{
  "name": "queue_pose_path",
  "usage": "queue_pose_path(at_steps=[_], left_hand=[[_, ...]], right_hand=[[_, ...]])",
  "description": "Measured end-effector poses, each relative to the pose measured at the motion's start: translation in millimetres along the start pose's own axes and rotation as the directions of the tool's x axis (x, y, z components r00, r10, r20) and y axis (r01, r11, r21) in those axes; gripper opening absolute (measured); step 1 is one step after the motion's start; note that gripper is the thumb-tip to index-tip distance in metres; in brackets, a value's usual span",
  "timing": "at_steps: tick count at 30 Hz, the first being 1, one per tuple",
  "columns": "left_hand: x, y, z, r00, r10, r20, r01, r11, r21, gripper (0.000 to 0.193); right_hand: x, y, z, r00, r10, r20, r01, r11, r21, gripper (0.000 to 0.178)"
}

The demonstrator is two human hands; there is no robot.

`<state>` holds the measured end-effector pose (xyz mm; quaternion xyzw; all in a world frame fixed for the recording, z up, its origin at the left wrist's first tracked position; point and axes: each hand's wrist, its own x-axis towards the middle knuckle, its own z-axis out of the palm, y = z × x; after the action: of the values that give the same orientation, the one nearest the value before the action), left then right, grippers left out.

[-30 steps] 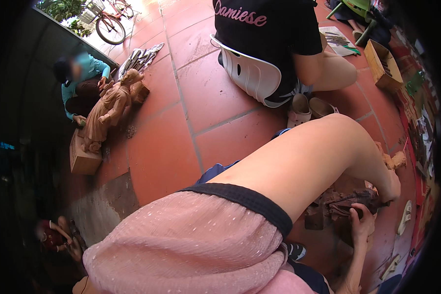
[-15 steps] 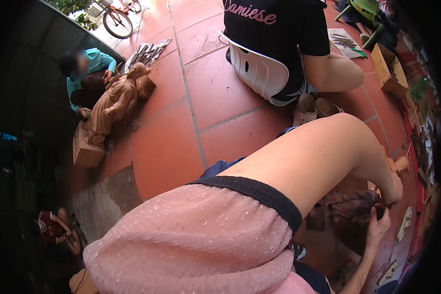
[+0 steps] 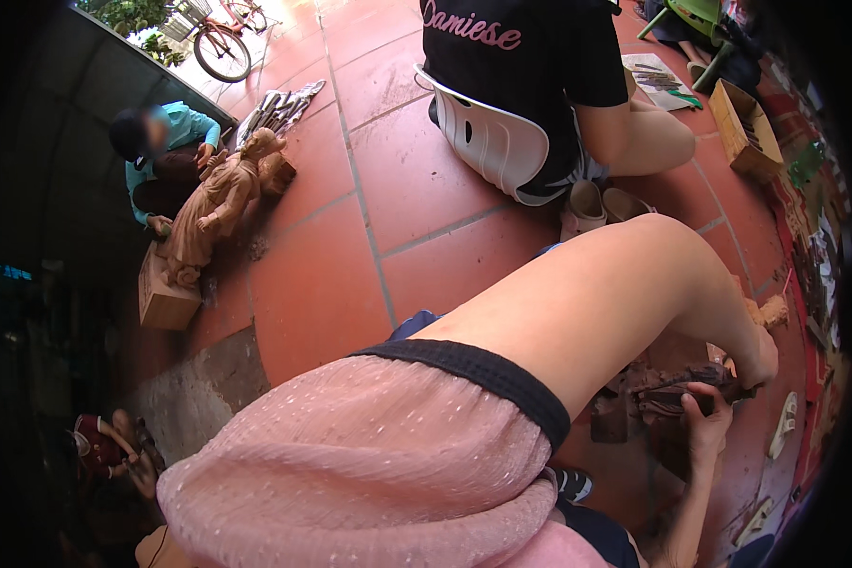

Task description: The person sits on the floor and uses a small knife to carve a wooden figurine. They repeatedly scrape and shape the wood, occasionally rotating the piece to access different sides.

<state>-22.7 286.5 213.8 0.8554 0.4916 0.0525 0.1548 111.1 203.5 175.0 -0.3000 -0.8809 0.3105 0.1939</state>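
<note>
A dark brown carved piece (image 3: 661, 386), seemingly a wooden figure, lies low at the right. My left arm, in a pink sleeve with a dark cuff, crosses the view towards it. At its far end my left hand (image 3: 757, 362) is closed, its fingers mostly turned away, and a dark tip shows just below. My right hand (image 3: 710, 426) comes up from the lower edge, thumb and fingers curled together at the carving's near side. What lies between those fingers is hard to make out.
Beyond my arm a person in black sits on a white plastic seat (image 3: 492, 142). At the left another person handles a large carved wooden statue (image 3: 222, 204). A wooden box of tools (image 3: 748, 133), sandals (image 3: 784, 426) and a light wood piece (image 3: 769, 310) lie to the right.
My right hand has shifted left along the dark carving, away from my left hand. The left hand stays in nearly the same place. The whole view has shifted slightly.
</note>
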Motion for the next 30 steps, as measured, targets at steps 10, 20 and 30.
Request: queue_pose_path(at_steps=[10,20,30], left_hand=[[1.3,-3.2,5.3,1.0,-0.01,-0.03,0.008,0.999,-0.052,0.027],[6.9,-8.2,12.3,0.999,0.011,-0.053,-0.013,0.999,-0.036,0.026],[9.5,-10.8,16.4,0.999,0.017,-0.048,-0.019,0.999,-0.036,0.024]], right_hand=[[0.7,-6.1,-4.4,0.994,0.055,0.091,-0.058,0.998,0.025,0.015],[4.6,-13.2,4.0,0.994,-0.095,0.057,0.096,0.995,-0.02,0.015],[3.9,-4.5,-12.1,0.966,0.258,0.03,-0.257,0.965,-0.05,0.014]])
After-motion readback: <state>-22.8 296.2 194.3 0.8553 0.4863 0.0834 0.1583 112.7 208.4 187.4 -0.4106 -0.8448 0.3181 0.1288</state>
